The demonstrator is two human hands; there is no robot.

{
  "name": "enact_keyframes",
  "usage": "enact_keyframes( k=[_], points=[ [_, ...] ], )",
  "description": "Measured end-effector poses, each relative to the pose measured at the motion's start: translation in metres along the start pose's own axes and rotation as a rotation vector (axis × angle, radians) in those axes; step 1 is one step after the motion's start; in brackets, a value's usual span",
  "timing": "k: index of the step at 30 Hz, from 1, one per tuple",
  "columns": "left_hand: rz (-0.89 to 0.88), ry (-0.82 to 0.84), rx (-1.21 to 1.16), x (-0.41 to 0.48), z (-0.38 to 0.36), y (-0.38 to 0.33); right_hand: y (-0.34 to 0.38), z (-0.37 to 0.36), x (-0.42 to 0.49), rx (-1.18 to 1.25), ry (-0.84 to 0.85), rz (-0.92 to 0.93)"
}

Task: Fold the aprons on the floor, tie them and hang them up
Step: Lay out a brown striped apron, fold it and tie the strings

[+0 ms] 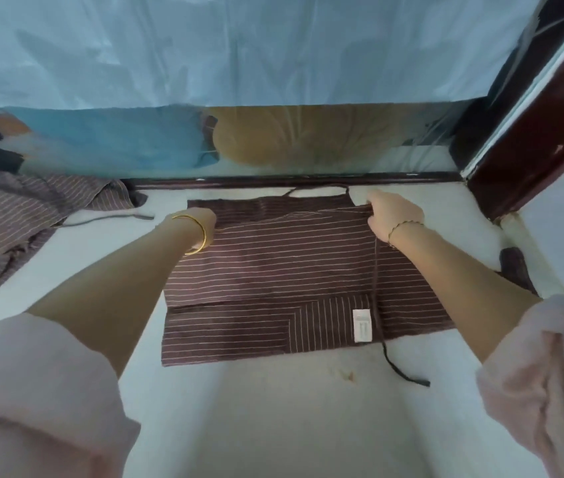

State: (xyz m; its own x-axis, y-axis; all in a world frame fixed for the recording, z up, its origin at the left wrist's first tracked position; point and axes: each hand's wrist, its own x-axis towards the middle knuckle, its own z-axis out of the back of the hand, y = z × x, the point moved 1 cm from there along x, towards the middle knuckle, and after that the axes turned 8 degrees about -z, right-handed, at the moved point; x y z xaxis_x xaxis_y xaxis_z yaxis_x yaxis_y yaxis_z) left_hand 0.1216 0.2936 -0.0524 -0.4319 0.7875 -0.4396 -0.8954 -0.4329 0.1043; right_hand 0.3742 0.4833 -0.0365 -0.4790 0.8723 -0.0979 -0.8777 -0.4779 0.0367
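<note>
A brown apron with thin white stripes [291,270] lies partly folded on the pale floor, a white label [362,325] near its front edge. A dark tie string [382,326] runs down over it and trails onto the floor. My left hand [201,217] grips the folded layer's far left edge. My right hand [392,215] pinches its far right edge. Both hands sit near the apron's top, where the neck loop [318,189] lies against the wall base.
A second striped apron [21,215] lies crumpled at the left, its string [108,219] on the floor. A plastic-covered painted wall [273,143] closes the far side. A dark red door frame [529,143] stands at right, with a dark cloth [515,267] by it.
</note>
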Motion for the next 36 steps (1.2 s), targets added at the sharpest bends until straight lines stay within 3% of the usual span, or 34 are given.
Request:
enact_keyframes(
  k=[8,14,18,23,26,31,36],
  points=[
    [-0.015,-0.066,-0.022,0.09,0.0,0.014,0.006,-0.042,0.081,-0.004,0.153,-0.069],
    [0.055,-0.123,-0.06,0.139,-0.012,0.026,0.021,-0.075,0.132,0.061,0.172,0.012],
    [-0.021,-0.052,-0.153,0.166,-0.034,0.023,0.028,-0.11,0.154,0.039,0.227,0.039],
    [-0.092,-0.015,-0.061,0.175,-0.052,0.024,0.027,-0.127,0.163,0.014,0.202,0.032],
    [-0.147,0.09,-0.012,0.164,-0.052,0.02,0.022,-0.128,0.146,0.023,0.269,0.028],
    [-0.201,0.421,0.037,0.127,-0.063,0.011,0.011,-0.134,0.088,0.002,0.429,0.027],
    [-0.158,0.315,-0.071,0.109,-0.065,0.018,0.011,-0.139,0.073,0.025,0.276,-0.003]
  ],
)
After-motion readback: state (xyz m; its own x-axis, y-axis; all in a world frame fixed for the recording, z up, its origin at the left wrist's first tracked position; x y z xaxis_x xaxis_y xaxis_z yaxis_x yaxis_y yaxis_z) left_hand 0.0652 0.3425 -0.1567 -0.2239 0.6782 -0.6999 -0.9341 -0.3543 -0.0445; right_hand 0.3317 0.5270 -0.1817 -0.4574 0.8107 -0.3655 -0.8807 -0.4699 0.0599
